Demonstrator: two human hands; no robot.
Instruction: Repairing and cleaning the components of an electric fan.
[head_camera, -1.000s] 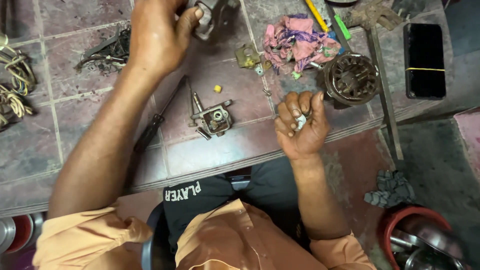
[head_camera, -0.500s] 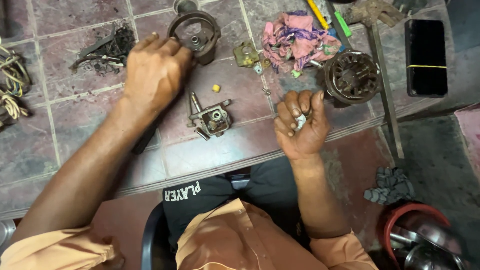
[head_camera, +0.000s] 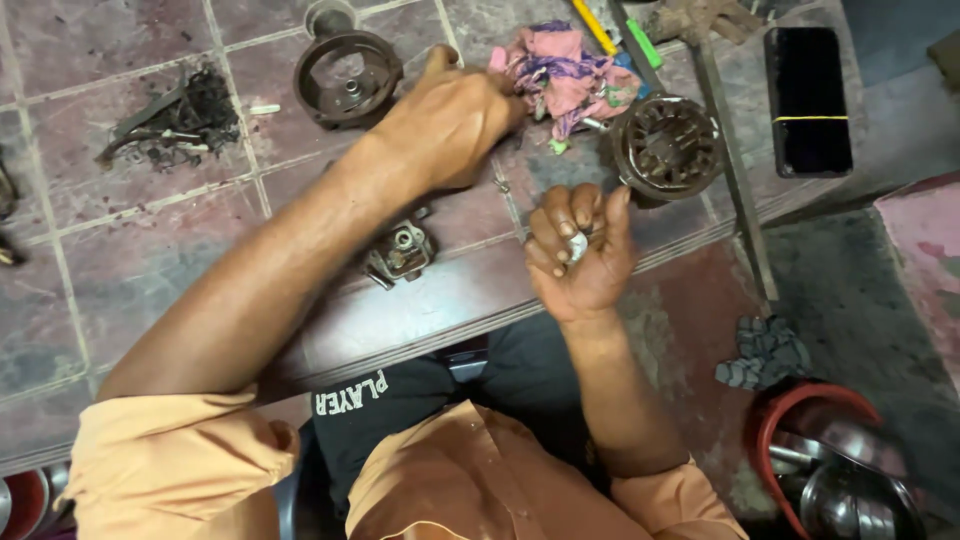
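Small pale part (head_camera: 578, 246) sits pinched in the curled fingers of the right hand (head_camera: 580, 255), held above the tiled worktop's (head_camera: 150, 250) near edge. Left hand (head_camera: 450, 125) reaches toward the far edge, fingers bunched together against a pink rag (head_camera: 570, 75), between a round motor housing (head_camera: 347, 78) and a stator (head_camera: 667, 148).

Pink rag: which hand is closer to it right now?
Left. The left hand reaches across the tiled bench, its fingers at the pink rag's left edge. The right hand sits below it, curled around a small white piece, clearly apart.
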